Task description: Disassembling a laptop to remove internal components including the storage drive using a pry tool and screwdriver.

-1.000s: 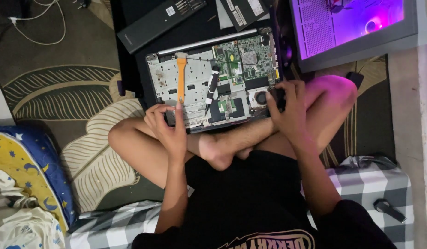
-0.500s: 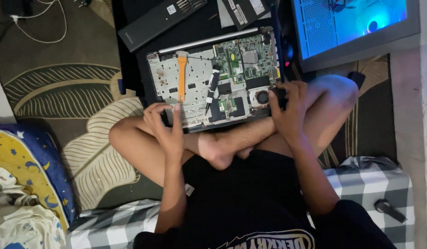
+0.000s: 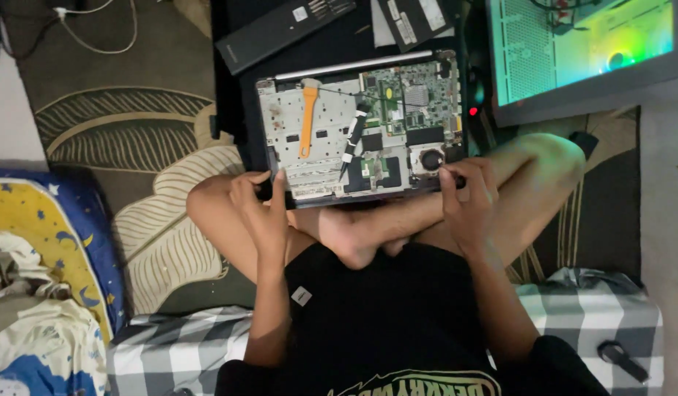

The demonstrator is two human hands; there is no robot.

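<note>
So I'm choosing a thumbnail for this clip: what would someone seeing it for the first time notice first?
The opened laptop at top centre, its circuit board and fan bare, with an orange pry tool and a dark screwdriver lying on it. The left hand and right hand grip its near edge above crossed bare legs. At top right, a glowing green computer case draws the eye.

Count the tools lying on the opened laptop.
2: an orange pry tool on the left half, and a black screwdriver near the middle, both lying loose on the laptop. Others may be hidden under the hands.
</note>
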